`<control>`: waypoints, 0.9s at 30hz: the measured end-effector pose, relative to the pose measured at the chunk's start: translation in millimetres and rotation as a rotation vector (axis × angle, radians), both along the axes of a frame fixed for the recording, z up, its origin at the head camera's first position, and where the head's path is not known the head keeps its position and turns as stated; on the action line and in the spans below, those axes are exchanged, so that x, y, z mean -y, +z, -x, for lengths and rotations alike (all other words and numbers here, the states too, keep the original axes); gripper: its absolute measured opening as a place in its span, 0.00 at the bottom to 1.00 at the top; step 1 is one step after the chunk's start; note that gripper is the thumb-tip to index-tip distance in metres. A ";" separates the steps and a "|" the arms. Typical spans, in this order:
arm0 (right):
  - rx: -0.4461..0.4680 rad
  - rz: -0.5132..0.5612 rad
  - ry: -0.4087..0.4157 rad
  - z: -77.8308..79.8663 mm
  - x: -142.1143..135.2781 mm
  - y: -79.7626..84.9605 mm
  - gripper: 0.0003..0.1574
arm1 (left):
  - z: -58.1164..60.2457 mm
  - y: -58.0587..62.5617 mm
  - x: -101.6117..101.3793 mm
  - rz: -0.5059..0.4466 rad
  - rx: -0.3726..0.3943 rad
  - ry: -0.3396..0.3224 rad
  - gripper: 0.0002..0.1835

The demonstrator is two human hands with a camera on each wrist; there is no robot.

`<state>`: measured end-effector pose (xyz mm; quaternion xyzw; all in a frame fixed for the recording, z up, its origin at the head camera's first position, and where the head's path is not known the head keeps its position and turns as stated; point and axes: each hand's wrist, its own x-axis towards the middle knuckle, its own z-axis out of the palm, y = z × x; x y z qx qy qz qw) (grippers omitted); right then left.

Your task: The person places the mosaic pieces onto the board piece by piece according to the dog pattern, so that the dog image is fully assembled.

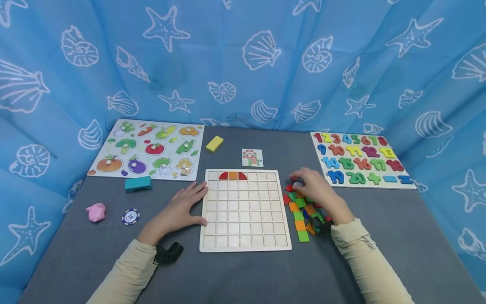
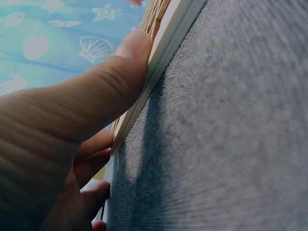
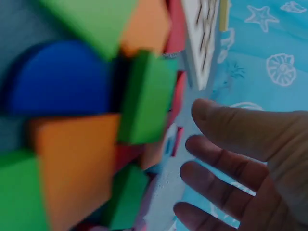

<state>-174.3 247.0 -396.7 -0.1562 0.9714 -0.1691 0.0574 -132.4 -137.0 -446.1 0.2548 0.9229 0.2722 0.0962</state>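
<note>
A wooden grid board [image 1: 244,249] lies mid-table. In its top row sit an orange square tile [image 1: 233,175] and a red curved tile on either side of it. My left hand [image 1: 183,207] rests against the board's left edge, its thumb and fingertips touching the rim. In the left wrist view, the thumb [image 2: 110,77] presses along the board's side. Right of the board lies a pile of coloured tiles [image 1: 300,226]. Over the pile's far end is my right hand [image 1: 315,190]. The right wrist view shows its thumb and fingers [image 3: 226,185] apart, with nothing between them.
A small pattern card [image 1: 252,158] and a yellow block [image 1: 214,144] lie behind the board. A vegetable puzzle [image 1: 148,150] is back left, a number puzzle [image 1: 362,160] back right. At left are a teal block [image 1: 138,184], a pink figure [image 1: 96,212] and a poker chip [image 1: 130,216].
</note>
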 end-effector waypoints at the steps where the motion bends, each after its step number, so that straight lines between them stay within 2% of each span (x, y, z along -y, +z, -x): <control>1: 0.005 0.000 0.019 -0.5 -1.8 -1.0 0.14 | -0.1 0.0 0.5 0.000 -0.001 0.001 0.52; 6: -0.011 -0.035 0.151 2.4 -1.7 -7.1 0.15 | -0.3 0.4 1.7 -0.004 -0.002 0.002 0.52; 9: -0.025 -0.068 0.181 5.7 1.0 -9.1 0.16 | -0.1 0.3 1.4 -0.010 0.003 -0.004 0.52; 12: -0.019 -0.084 0.141 8.3 4.0 -10.1 0.13 | 0.5 0.0 1.1 -0.009 0.003 -0.008 0.52; 15: -0.005 -0.103 0.054 11.6 7.1 -11.6 0.10 | 0.9 -0.3 1.1 -0.004 -0.003 -0.009 0.52; 18: -0.009 -0.131 -0.023 15.2 9.5 -13.2 0.10 | 0.8 -0.7 1.1 -0.003 -0.009 -0.009 0.52; 20: -0.012 -0.147 -0.044 16.2 10.6 -12.2 0.12 | 0.4 -0.9 1.2 -0.003 -0.012 -0.011 0.52; 22: -0.003 -0.150 -0.038 16.8 9.4 -9.9 0.12 | 0.2 -1.1 1.2 -0.003 -0.014 -0.013 0.52; 27: 0.095 -0.112 0.019 17.2 3.0 -2.0 0.16 | 0.5 -1.6 1.8 -0.004 -0.018 -0.009 0.52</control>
